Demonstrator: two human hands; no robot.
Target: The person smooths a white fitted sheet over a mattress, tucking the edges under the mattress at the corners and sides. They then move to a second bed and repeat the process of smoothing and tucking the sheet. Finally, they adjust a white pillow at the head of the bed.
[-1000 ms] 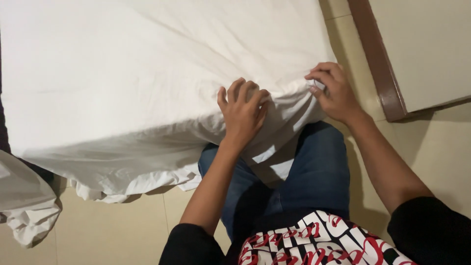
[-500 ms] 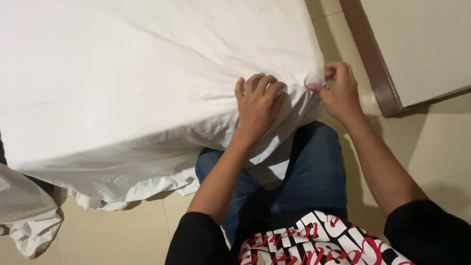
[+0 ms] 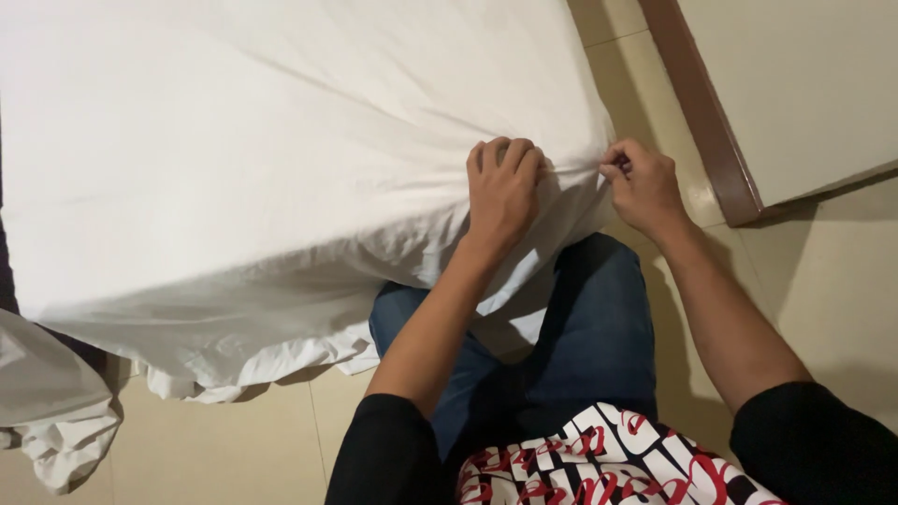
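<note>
Sheet (image 3: 281, 140), white, spread over mattress, lower edge hanging loose toward floor (image 3: 234, 449). Left hand (image 3: 502, 187) clenched on fabric at corner; right hand (image 3: 644, 185) pinching edge beside it. Judged step: fitting corner. Next calls for even downward tension.

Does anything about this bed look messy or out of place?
Yes. The white sheet hangs loose and rumpled along the near edge, untucked, and more white cloth lies crumpled on the floor at the left. The left hand and right hand grip the sheet at the corner.
</note>
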